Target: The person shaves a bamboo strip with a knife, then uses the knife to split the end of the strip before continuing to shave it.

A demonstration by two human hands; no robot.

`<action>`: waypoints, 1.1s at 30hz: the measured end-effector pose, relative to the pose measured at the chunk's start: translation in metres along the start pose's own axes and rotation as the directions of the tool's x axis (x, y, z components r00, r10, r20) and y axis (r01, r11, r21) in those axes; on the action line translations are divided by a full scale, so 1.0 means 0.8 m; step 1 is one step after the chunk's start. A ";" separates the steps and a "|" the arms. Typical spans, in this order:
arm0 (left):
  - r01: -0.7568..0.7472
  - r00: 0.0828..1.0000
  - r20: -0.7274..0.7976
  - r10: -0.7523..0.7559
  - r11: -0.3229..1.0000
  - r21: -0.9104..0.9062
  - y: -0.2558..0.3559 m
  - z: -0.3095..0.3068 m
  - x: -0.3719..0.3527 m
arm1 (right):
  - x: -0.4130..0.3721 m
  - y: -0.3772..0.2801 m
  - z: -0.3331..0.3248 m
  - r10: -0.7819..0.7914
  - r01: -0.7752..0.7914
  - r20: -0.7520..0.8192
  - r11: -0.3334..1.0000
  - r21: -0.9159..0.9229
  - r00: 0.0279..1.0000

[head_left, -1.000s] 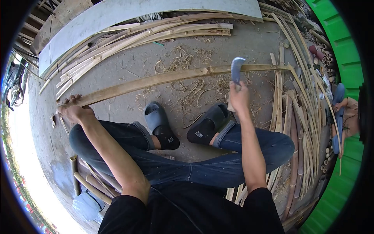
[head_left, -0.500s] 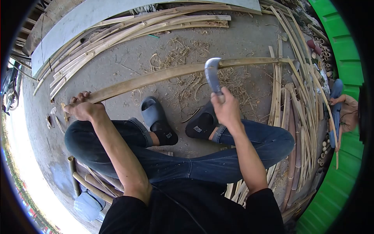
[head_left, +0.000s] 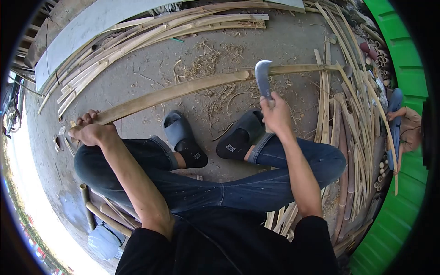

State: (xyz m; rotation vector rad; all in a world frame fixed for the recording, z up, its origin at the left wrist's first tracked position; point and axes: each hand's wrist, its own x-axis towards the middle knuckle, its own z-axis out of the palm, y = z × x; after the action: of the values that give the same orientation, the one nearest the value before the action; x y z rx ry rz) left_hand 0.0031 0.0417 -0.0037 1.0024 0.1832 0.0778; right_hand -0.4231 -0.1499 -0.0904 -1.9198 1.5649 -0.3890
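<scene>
My left hand (head_left: 94, 129) is closed round the near left end of a long bamboo strip (head_left: 183, 89). The strip slants across in front of my feet, and its far end lies over other strips at the right. In my right hand (head_left: 277, 113) is the handle of a knife with a hooked metal blade (head_left: 262, 78). The blade stands upright in view against the strip, right of its middle; whether it touches the strip I cannot tell.
Split bamboo strips (head_left: 137, 39) lie beyond the strip, others (head_left: 324, 110) at the right. Curly shavings (head_left: 206, 62) litter the floor. Another person (head_left: 409, 128) holds a strip by the green wall (head_left: 403, 55). My slippered feet (head_left: 178, 130) are below the strip.
My right hand and the knife have moved right along the strip and slightly upward in view. My left hand has shifted slightly left and down, still holding the strip's end.
</scene>
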 end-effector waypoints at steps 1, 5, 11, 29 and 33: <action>-0.014 1.000 0.020 0.014 1.000 -0.009 0.005 0.014 -0.014 | 0.022 0.002 -0.013 0.105 -0.101 -0.041 0.990 0.095 0.994; 0.022 0.998 -0.060 -0.024 0.999 -0.025 -0.012 0.012 -0.006 | 0.024 -0.045 -0.025 0.146 -0.156 0.063 0.966 0.204 0.987; -0.017 0.998 -0.060 0.016 1.000 -0.007 -0.016 0.020 -0.016 | 0.029 -0.049 -0.026 0.127 -0.126 0.012 0.962 0.242 0.992; 0.041 0.999 -0.026 -0.041 0.999 0.007 -0.018 0.031 -0.041 | -0.054 -0.085 -0.023 -0.005 -0.180 0.342 0.844 0.506 0.940; 0.058 0.998 -0.011 -0.059 0.997 -0.052 -0.021 0.021 -0.037 | -0.033 -0.054 -0.051 0.163 -0.207 0.127 0.805 0.556 0.978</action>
State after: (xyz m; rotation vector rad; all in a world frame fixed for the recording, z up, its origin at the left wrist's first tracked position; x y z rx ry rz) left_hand -0.0233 0.0142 -0.0057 0.9441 0.2205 0.0351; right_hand -0.4207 -0.1319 -0.0281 -1.2927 1.3707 -0.6133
